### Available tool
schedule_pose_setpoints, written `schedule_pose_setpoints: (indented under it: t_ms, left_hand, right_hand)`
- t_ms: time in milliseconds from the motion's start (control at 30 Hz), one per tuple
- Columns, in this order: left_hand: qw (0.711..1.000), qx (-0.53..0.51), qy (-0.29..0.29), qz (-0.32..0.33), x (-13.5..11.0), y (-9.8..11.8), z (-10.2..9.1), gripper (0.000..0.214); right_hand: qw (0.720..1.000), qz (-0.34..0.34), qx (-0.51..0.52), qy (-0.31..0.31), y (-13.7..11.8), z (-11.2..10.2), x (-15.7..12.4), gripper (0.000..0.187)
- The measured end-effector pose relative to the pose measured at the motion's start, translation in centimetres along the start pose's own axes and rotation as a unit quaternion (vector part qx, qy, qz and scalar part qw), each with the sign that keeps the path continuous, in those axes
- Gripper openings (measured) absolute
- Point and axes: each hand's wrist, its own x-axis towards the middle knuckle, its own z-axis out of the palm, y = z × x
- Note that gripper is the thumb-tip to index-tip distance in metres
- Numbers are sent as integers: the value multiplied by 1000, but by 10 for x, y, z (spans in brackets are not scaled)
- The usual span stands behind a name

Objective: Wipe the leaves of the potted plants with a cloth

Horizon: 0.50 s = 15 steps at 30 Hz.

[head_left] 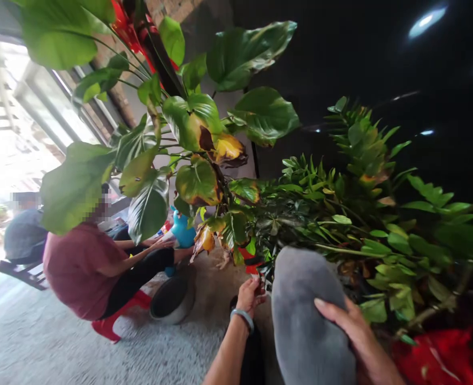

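My right hand point(359, 331) grips a grey oblong thing point(306, 310) with a rounded top and a cloth-like surface. It resembles a shoe sole or insole, but its exact kind is unclear. The thumb lies across its face, while the other fingers are hidden behind it. To its left, my left hand point(251, 295), with a pale bangle at the wrist, has its fingers curled together. Whatever they pinch is too small to make out. Just above the fingertips is a red and black thing point(252, 262), partly covered by leaves.
A large potted-type plant point(196, 125) with browning leaves hangs over the middle. Denser greenery point(341, 214) fills the right side. At left, a person point(79, 267) sits on a red stool point(120, 315), beside a round basin point(176, 315). Red material point(441, 355) lies lower right.
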Motion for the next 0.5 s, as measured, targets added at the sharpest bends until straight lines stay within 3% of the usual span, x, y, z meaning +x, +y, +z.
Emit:
schedule_pose_setpoints:
  t_ms: [67,133,267,333,400,500]
  left_hand:
    - [1000,7,-2,-5,-2,-1,2,44]
    - [1000,7,-9,-9,-6,0,3,46]
    - [998,-4,-35,47,-16,6,2,39]
    - [995,13,-59,74,-19,10,3,31]
    - [994,39,-70,69,-20,11,5,27]
    - [995,72,-63,13,-18,10,10,25]
  right_hand:
    - [995,-69,45,52,-14,3,13,54]
    - [991,-69,83,76,-13,6,27,46]
    - [996,64,51,-42,27,12,30,30]
    - [992,88,27,-87,44,15,20,30]
    - [994,88,16,-70,46,16,9,27]
    - [999,42,23,10,23,16,3,23]
